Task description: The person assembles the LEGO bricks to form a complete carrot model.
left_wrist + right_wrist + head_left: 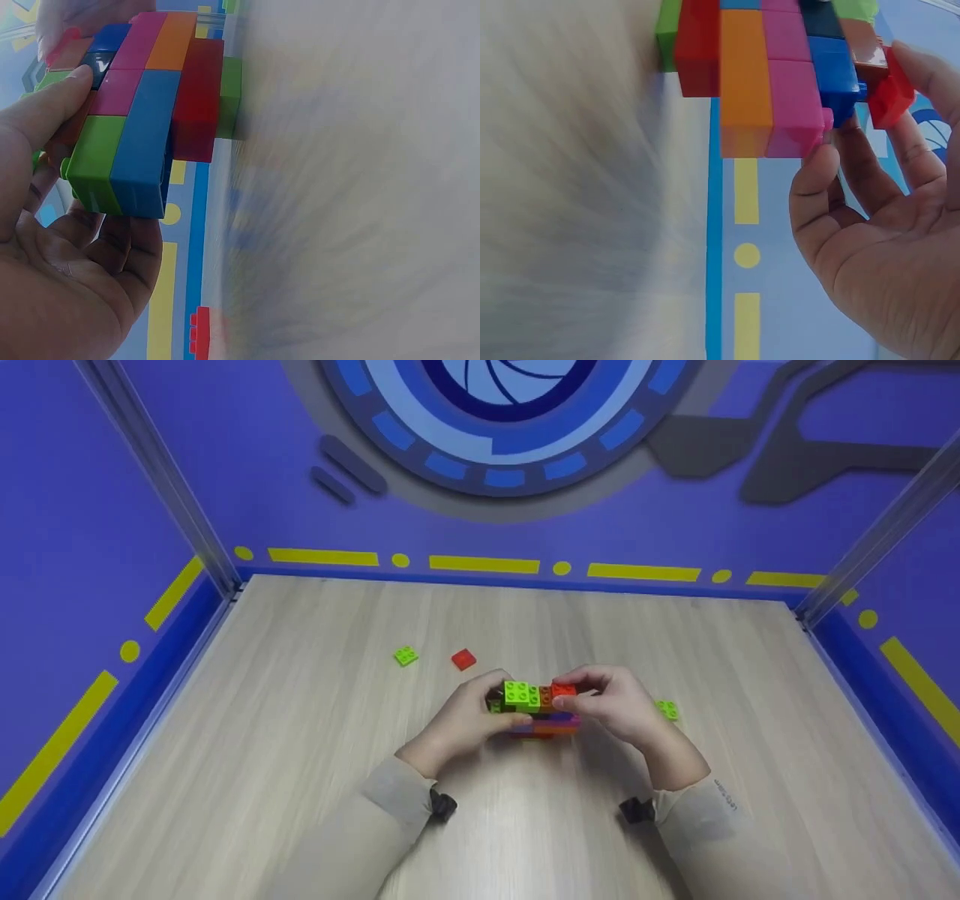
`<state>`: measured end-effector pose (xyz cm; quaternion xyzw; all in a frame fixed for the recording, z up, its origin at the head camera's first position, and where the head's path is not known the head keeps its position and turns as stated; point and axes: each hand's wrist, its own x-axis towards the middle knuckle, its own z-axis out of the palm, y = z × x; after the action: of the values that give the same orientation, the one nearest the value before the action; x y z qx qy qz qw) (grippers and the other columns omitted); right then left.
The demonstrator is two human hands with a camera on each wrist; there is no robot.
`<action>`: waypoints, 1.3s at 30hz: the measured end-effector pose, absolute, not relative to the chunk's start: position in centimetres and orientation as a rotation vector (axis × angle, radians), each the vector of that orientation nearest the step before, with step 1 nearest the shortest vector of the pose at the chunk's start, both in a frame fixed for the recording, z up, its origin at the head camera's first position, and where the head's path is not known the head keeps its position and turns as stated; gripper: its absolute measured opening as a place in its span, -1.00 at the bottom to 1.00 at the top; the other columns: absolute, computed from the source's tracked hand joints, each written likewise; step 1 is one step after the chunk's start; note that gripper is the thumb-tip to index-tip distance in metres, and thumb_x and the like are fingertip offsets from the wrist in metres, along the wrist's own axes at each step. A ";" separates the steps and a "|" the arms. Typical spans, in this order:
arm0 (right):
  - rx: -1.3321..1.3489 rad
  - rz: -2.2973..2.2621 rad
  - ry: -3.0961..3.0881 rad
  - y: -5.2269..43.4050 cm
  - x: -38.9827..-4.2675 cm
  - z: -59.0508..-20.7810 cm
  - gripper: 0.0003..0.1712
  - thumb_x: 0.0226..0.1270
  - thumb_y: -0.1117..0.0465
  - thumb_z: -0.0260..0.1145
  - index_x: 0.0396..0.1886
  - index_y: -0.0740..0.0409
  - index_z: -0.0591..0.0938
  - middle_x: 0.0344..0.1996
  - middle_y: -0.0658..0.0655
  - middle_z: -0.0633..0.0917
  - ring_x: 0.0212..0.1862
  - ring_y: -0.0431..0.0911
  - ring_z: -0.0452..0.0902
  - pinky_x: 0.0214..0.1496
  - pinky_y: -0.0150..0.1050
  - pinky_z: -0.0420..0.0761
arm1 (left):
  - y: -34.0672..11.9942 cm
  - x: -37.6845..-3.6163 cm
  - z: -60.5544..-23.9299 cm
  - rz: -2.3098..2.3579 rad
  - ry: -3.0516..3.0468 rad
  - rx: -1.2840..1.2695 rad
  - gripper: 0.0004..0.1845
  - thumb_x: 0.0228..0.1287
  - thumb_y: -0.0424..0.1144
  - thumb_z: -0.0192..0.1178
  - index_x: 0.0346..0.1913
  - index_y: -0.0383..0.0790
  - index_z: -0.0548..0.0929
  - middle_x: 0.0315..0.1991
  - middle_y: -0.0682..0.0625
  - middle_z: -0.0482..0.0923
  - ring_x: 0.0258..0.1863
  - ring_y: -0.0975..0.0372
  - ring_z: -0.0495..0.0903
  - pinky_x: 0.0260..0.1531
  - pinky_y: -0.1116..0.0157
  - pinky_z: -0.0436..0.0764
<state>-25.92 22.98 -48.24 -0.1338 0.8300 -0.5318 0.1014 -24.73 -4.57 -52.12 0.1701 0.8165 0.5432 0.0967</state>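
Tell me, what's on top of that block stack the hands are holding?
On the block stack sit green bricks and a red brick under the right hand. Fingers cover the rest.

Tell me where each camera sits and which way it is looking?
Head: worn on the head, looking forward and down at the table; both sleeves, the left hand and the right hand hold the brick stack.
Left wrist: on the left wrist, looking along the palm at the brick stack; left hand shows.
Right wrist: on the right wrist, looking at the brick stack; right hand shows.
Shared: all three see the brick stack.
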 end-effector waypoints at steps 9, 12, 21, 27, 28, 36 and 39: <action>-0.573 -1.562 2.436 23.3 -26.3 -48.7 -0.67 0.45 0.25 0.60 0.13 0.27 0.83 0.04 0.19 0.83 0.02 -0.07 0.67 -0.01 -0.35 0.69 | -4.7 -24.8 -52.0 1.607 2.417 0.521 -0.63 0.42 -0.02 0.61 0.14 0.08 0.70 0.11 0.11 0.72 0.13 0.16 0.61 0.34 0.03 0.61; -0.647 -1.530 2.411 23.6 -26.5 -49.1 -0.60 0.44 0.26 0.59 0.20 0.27 0.77 0.06 0.20 0.80 0.04 -0.03 0.64 0.03 -0.34 0.67 | -4.7 -24.8 -52.1 1.600 2.423 0.535 -0.62 0.42 -0.04 0.62 0.16 0.09 0.71 0.13 0.12 0.73 0.14 0.17 0.61 0.36 0.03 0.61; -0.582 -1.457 2.301 24.2 -27.1 -50.6 -0.43 0.34 0.25 0.64 0.33 0.19 0.73 0.20 0.22 0.79 0.25 0.14 0.68 0.33 -0.13 0.70 | -5.0 -24.9 -52.4 1.623 2.394 0.515 -0.54 0.35 -0.03 0.67 0.23 0.15 0.74 0.16 0.14 0.73 0.16 0.18 0.64 0.37 0.03 0.64; -0.562 -1.467 2.317 24.2 -27.2 -50.9 -0.52 0.31 0.24 0.65 0.22 0.12 0.79 0.14 0.14 0.83 0.23 0.06 0.66 0.35 -0.13 0.67 | -5.9 -25.6 -52.3 1.596 2.333 0.520 -0.48 0.35 0.02 0.66 0.31 0.17 0.74 0.22 0.10 0.74 0.22 0.14 0.66 0.38 -0.01 0.65; -0.559 -1.467 2.323 24.2 -27.3 -50.9 -0.54 0.31 0.23 0.66 0.20 0.10 0.80 0.14 0.13 0.83 0.23 0.05 0.66 0.37 -0.12 0.66 | -6.3 -25.9 -52.3 1.601 2.305 0.532 -0.46 0.36 0.00 0.66 0.34 0.14 0.74 0.25 0.07 0.74 0.26 0.12 0.67 0.40 -0.02 0.65; -0.512 -1.483 2.302 24.4 -27.3 -51.1 -0.57 0.28 0.24 0.68 0.14 0.08 0.79 0.12 0.10 0.81 0.23 0.06 0.62 0.42 -0.02 0.59 | -10.7 -28.4 -52.5 1.885 2.122 0.246 -0.42 0.57 -0.13 0.47 0.54 -0.15 0.62 0.44 -0.14 0.66 0.24 0.06 0.71 0.13 0.15 0.73; -0.517 -1.490 2.301 24.4 -27.4 -51.1 -0.59 0.29 0.25 0.68 0.10 0.10 0.80 0.12 0.10 0.82 0.24 0.06 0.64 0.43 -0.07 0.60 | -11.9 -28.9 -52.5 2.103 2.077 -0.054 -0.46 0.67 -0.13 0.35 0.57 -0.15 0.58 0.45 -0.10 0.58 0.20 0.11 0.60 0.09 0.21 0.61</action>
<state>-27.40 24.44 -51.06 -0.1824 0.8122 -0.5258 0.1752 -28.91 -11.94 -52.49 -0.0183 0.6995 0.7084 0.0924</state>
